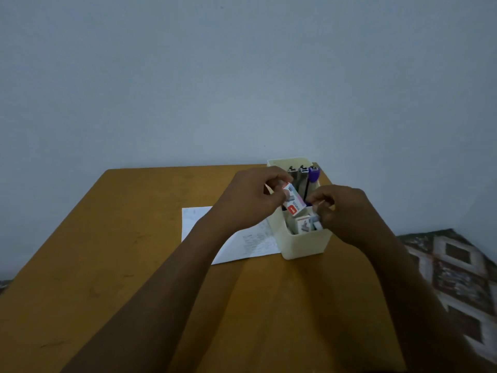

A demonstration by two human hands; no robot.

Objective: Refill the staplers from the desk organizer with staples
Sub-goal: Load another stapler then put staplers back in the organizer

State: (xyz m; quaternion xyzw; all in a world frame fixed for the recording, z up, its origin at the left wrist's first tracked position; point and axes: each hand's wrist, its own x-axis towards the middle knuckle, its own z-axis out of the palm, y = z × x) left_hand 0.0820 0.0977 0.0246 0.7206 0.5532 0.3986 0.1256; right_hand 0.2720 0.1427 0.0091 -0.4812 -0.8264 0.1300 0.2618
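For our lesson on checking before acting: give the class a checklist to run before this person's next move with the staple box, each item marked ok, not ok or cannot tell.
1. Box held: left hand grips the staple box above the organizer: ok.
2. Box open: its top end is hidden by fingers: cannot tell.
3. Helper hand free: right hand has fingers curled over the organizer's front: cannot tell.
4. Tools out: staplers stand in the rear compartment: not ok.
5. Organizer upright on the table: ok.
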